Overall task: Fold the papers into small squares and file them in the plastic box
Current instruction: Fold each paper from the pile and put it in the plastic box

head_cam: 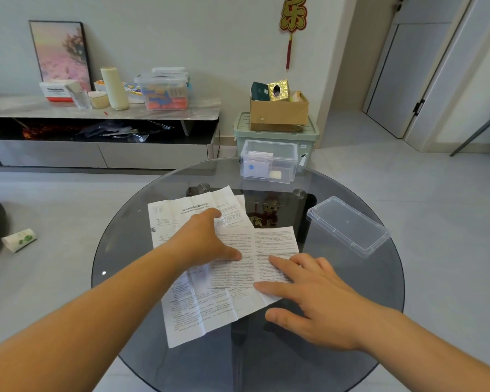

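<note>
Papers (210, 304), three showing, one plastic box (292, 165), left hand (207, 239), right hand (317, 295), grips released

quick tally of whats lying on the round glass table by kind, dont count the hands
printed paper sheets, overlapping: at least 3
open clear plastic box: 1
loose clear plastic lid: 1
total: at least 5

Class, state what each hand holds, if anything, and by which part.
Nothing is gripped: the left hand and right hand rest flat on the printed papers.
</note>
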Demonstrator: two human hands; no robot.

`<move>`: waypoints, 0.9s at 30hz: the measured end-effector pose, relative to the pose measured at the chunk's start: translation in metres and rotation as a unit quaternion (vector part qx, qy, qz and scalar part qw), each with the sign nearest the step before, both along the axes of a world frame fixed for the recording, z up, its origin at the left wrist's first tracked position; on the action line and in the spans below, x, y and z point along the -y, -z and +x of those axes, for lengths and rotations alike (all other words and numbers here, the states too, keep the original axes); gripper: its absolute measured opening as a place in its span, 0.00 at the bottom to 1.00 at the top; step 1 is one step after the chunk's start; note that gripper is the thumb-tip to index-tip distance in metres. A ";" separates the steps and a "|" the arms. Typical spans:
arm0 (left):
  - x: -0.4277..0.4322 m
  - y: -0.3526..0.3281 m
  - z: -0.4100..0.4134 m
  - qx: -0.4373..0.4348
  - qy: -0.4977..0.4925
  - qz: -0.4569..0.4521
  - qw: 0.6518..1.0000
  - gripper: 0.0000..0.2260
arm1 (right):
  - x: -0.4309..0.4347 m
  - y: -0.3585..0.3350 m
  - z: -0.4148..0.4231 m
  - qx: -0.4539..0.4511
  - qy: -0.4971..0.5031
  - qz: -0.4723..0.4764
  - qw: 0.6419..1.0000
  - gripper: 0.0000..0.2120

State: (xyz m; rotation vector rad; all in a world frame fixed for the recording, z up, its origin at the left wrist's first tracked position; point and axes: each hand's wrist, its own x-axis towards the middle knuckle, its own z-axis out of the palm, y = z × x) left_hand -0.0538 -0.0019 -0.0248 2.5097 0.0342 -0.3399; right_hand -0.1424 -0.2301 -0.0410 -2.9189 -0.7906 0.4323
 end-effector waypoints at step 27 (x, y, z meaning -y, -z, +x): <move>-0.006 -0.021 -0.040 -0.188 0.095 -0.203 0.956 0.18 | 0.008 -0.002 -0.009 0.079 0.051 0.143 0.985 0.31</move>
